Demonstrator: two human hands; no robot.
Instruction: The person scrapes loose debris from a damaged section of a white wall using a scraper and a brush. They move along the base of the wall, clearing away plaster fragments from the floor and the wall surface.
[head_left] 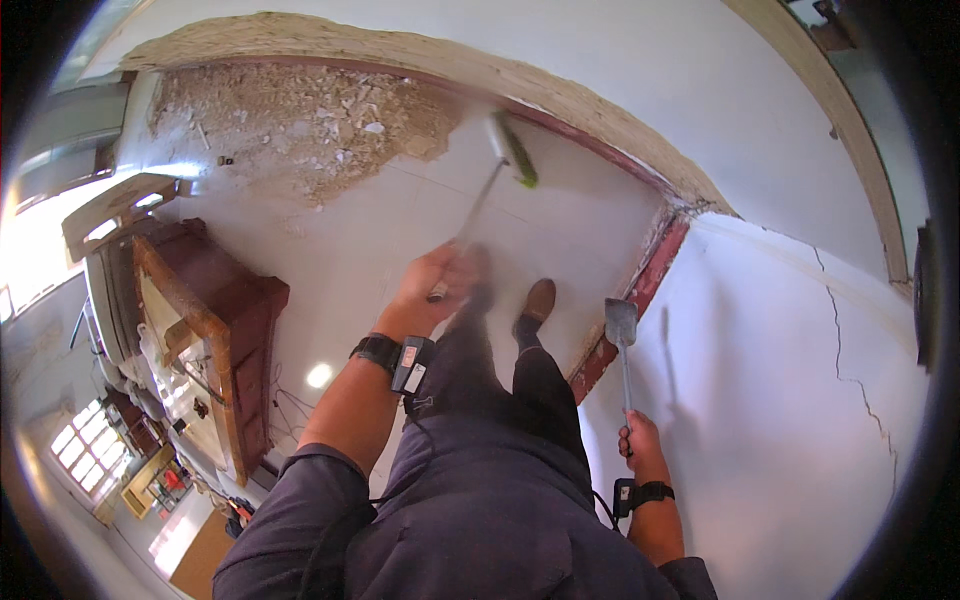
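Observation:
My left hand [442,278] is closed around the handle of a brush [518,158] with a pale head and green bristles. The brush head is blurred and sits over the pale floor, near the dark red skirting along the far wall. On the right, my right hand [642,442] grips the thin grey handle of a small metal shovel [621,322]. Its blade points away from me, in front of the red skirting [655,268] of the right wall as I see it; whether they touch, I cannot tell.
Broken plaster and dirt [330,125] cover the floor at the far left. Plaster is stripped from the lower far wall [540,85]. A dark red wooden cabinet [225,330] stands at left, cables [285,395] beside it. The white right wall [760,380] has a long crack.

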